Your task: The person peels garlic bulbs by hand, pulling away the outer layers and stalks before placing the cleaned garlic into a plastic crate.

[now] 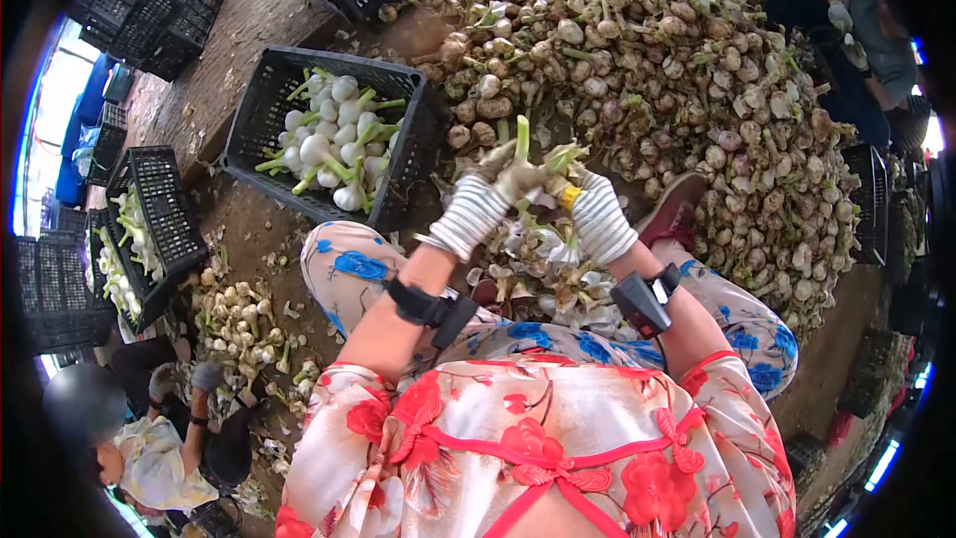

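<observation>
Brown floor (832, 329) | garlic heap (647, 60) beyond my right hand (595, 207) | black crate (406, 144) left of my left hand (481, 191) | pale peelings (586, 299) below both

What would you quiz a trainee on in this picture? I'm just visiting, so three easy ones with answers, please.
1. True or false: the left hand and right hand both wear gloves.
2. What lies in the crate nearest the left hand: (a) carrots, (b) pale garlic bulbs, (c) bottles?
3. Fill in: ahead of the hands lies a large ___ of brownish garlic.

Key: 1. True. 2. b. 3. Heap.
</observation>
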The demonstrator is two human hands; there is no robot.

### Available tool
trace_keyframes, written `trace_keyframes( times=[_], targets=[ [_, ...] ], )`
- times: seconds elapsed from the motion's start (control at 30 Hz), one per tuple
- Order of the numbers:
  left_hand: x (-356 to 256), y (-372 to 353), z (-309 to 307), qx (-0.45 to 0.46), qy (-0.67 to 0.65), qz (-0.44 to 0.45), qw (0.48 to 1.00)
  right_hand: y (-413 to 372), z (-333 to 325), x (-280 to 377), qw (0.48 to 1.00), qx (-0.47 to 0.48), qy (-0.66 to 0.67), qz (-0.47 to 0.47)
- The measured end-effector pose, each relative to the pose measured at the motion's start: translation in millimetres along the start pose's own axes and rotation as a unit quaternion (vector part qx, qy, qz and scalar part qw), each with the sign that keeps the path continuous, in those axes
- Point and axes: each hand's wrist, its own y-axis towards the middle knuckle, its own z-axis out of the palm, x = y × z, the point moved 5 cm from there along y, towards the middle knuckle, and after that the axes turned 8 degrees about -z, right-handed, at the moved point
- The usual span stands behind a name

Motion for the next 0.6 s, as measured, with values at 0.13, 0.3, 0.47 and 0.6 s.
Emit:
trace_keyframes(
  times=[0.13,0.3,0.47,0.6],
  targets=[
    [0,-1,-2,-0.116,-0.063,-0.021,0.991,5,13,12,0.996,0.001,-0.091,-0.013],
    [-16,-4,-5,-0.127,-0.206,-0.057,0.969,34,-36,-1,0.974,-0.077,-0.212,-0.031],
    [-23,-4,-1,-0.052,-0.303,-0.057,0.95,22,-40,-29,0.862,0.099,-0.496,-0.003],
    [2,14,-26,-0.045,-0.481,-0.097,0.87,-18,-17,64,0.972,0.107,-0.182,0.104]
  ],
)
